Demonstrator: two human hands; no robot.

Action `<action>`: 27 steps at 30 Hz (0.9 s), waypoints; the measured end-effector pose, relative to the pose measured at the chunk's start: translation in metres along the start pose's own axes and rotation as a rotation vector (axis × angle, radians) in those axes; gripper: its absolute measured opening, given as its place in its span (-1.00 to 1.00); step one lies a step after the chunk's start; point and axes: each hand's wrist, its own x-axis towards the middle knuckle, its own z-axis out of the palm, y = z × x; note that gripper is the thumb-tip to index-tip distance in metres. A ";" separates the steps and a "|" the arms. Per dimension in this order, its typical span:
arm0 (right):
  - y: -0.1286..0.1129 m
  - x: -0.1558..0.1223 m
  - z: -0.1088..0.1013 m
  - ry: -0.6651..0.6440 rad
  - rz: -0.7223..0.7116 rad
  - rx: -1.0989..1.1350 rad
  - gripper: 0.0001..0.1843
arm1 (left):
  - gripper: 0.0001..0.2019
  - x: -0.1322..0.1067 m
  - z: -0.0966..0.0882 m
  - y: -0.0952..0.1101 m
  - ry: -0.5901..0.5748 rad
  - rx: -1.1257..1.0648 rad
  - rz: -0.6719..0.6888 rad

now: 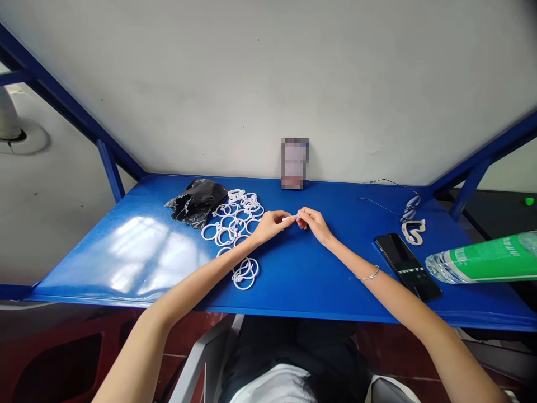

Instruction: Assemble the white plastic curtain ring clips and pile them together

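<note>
Over the middle of the blue table [293, 257], my left hand [271, 225] and my right hand [314, 223] meet fingertip to fingertip. Both are closed in a pinch on a small white piece [297, 216], mostly hidden by the fingers; its exact kind I cannot make out. Just left of my left hand lies a loose heap of white rings [226, 235], each with a small knob or clip on it. A few rings [245, 274] lie nearer to me, beside my left forearm, which covers part of the heap.
A crumpled black plastic bag [199, 201] lies behind the rings. Against the wall leans a phone with a blurred screen [295, 165]. To the right are eyeglasses [410, 208], a white object [414, 232], a black phone [405, 266] and a green-labelled bottle [482, 258].
</note>
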 end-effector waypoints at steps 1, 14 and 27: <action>0.000 0.001 -0.001 0.013 -0.012 -0.043 -0.55 | -0.53 -0.001 0.001 0.000 -0.001 0.031 0.022; 0.007 0.021 -0.082 0.612 0.095 -1.030 -0.76 | -0.75 0.009 -0.027 -0.012 0.418 0.958 0.235; 0.009 0.021 -0.092 0.628 -0.049 -1.294 -0.83 | -0.76 0.016 -0.081 -0.038 0.603 1.151 -0.166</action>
